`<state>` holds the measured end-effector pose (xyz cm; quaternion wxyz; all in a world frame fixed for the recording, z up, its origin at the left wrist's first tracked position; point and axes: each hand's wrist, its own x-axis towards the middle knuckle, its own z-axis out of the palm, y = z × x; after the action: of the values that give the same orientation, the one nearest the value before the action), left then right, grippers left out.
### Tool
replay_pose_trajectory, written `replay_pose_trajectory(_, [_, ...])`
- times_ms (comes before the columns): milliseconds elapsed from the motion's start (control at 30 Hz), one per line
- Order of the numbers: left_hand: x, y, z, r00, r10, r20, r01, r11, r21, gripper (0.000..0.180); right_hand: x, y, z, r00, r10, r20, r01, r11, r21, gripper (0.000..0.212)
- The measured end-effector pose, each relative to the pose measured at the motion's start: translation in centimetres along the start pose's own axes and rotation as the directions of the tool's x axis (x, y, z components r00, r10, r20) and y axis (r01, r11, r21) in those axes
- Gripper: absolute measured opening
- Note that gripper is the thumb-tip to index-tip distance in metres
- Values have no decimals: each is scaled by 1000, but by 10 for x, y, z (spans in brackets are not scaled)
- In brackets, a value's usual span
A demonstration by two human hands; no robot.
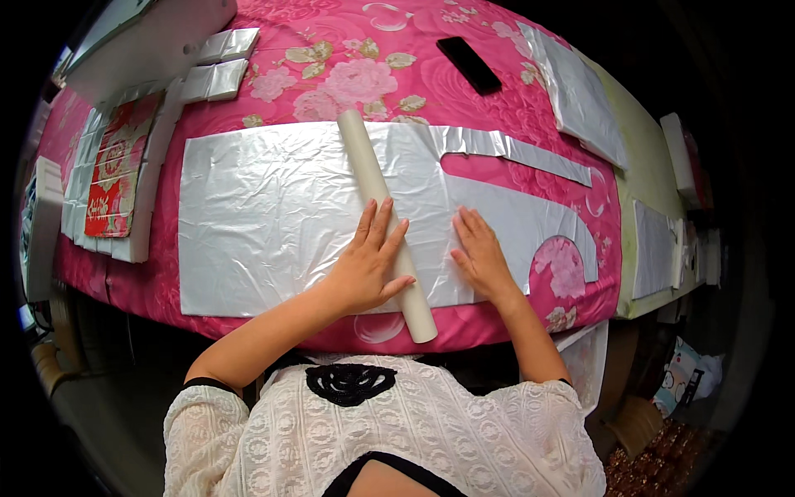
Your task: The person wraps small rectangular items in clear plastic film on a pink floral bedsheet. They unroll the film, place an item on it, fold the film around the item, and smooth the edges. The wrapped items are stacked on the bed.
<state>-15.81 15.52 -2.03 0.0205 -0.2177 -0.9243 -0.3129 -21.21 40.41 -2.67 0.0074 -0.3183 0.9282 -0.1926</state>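
A silvery-white plastic sheet, shaped like a vest-handled bag, lies flat and lightly wrinkled across the table. Strap-like strips with cut-outs between them extend from its right end. A pale rolling tube rests slantwise across its middle, its near end reaching past the sheet's front edge. My left hand lies over the tube with fingers spread, not wrapped around it. Just right of the tube, my right hand is pressed flat on the plastic, fingers stretched out.
A pink floral tablecloth covers the table. Toward the back lies a black phone. Folded plastic stacks sit at the far right. On the left are a white box, plastic packs and a red patterned packet.
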Motion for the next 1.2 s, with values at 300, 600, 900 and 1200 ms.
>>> replay_pose_trajectory(300, [23, 30, 15, 982, 155, 108, -159, 987, 27, 66, -89, 202, -56, 702, 524, -482, -643, 758, -112, 33])
replay_pose_trajectory(600, [26, 44, 11, 977, 209, -52, -215, 955, -206, 53, -38, 53, -57, 688, 320, -651, -323, 939, 121, 13])
replay_pose_trajectory(900, [-3, -10, -34, 762, -408, 504, 587, 105, -803, 20, -22, -141, -19, 975, -97, -199, 201, 766, 611, 30])
replay_pose_trajectory(1200, [-75, -125, -138, 582, -704, 407, 807, 440, -393, 14, -69, -117, -14, 773, 568, 283, -590, 807, -6, 48])
